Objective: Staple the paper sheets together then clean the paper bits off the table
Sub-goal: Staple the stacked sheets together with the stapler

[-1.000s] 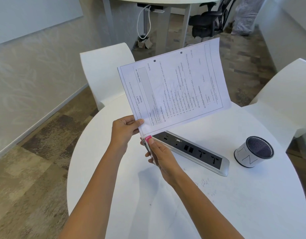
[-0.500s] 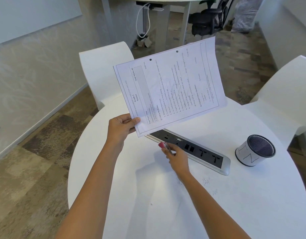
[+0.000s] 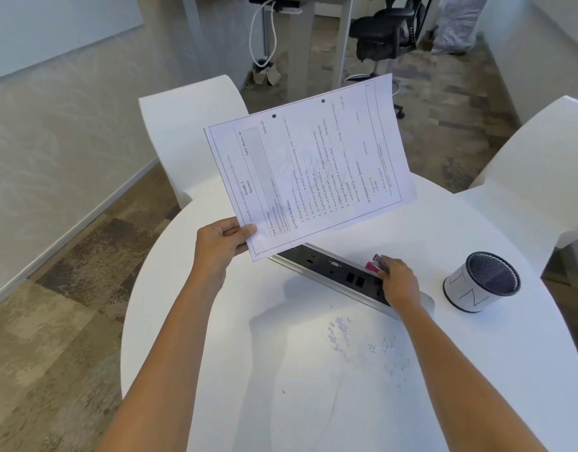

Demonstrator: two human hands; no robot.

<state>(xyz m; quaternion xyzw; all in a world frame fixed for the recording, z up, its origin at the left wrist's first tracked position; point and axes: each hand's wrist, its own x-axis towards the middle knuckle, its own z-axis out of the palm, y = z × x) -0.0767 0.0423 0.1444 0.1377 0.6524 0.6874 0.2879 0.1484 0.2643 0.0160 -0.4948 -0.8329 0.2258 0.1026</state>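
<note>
My left hand (image 3: 221, 244) pinches the lower left corner of the printed paper sheets (image 3: 313, 168) and holds them tilted up above the round white table (image 3: 216, 370). My right hand (image 3: 397, 282) is low over the right part of the power strip (image 3: 330, 269), fingers closed on a small pink and silver stapler (image 3: 374, 264) that rests at the strip. Small white paper bits (image 3: 341, 331) lie scattered on the table in front of the strip, with more paper bits (image 3: 387, 345) to their right.
A mesh pen cup (image 3: 483, 282) wrapped in white paper stands at the right of the table. White chairs (image 3: 190, 132) flank the far side, another white chair (image 3: 535, 177) at right. A desk and a black office chair (image 3: 382, 31) stand beyond.
My right hand drew the stapler away from the sheets' corner and carried it rightward down to the power strip. The left hand keeps the sheets raised.
</note>
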